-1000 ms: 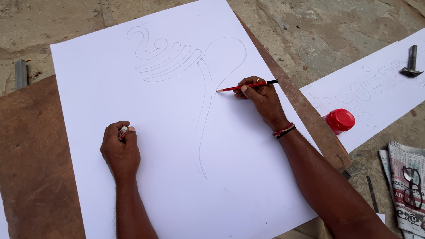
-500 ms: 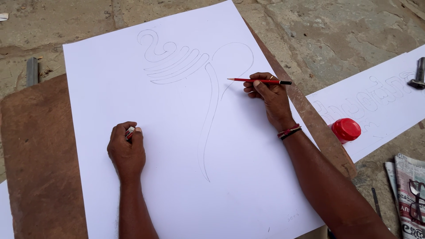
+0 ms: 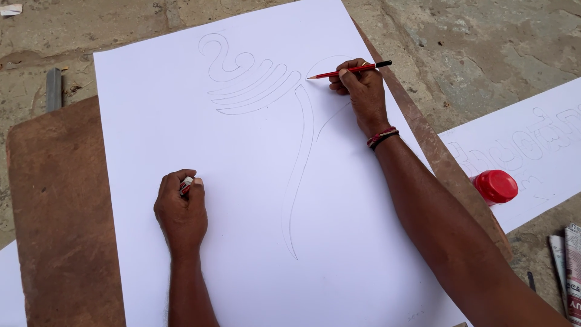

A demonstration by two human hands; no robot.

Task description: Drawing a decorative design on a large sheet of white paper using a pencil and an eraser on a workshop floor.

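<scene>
Drawing in pencil on a big white sheet point(image 3: 181, 121), a person kneels over a brown board point(image 3: 60, 212) set on a rough stone floor. The right hand point(image 3: 360, 88) is closed around a red pencil point(image 3: 348, 69), fingers pinching it near the middle, black end pointing away to the right. The tip sits just left of the grip, at or just above the paper where a curved line begins; whether it touches I cannot tell.

Left of the pencil tip, a curl and a stack of swept bands are already outlined in thin grey line. Below the grip, a long double stroke runs down the sheet and tapers to a point. A faint arc loops around the right hand itself. All of it is light outline only: no shading, no colour, no inking. Much of the sheet, to the left and below, is bare paper, so the drawing looks early to middling in progress.

The left hand point(image 3: 181, 212) rests as a closed fist on the sheet, well below and left of the pencil, holding a small pale eraser point(image 3: 186, 183) between its fingers.

Right of the drawing arm stands a red cap point(image 3: 496, 186), beside a second sheet point(image 3: 532, 157) carrying outlined lettering.
</scene>
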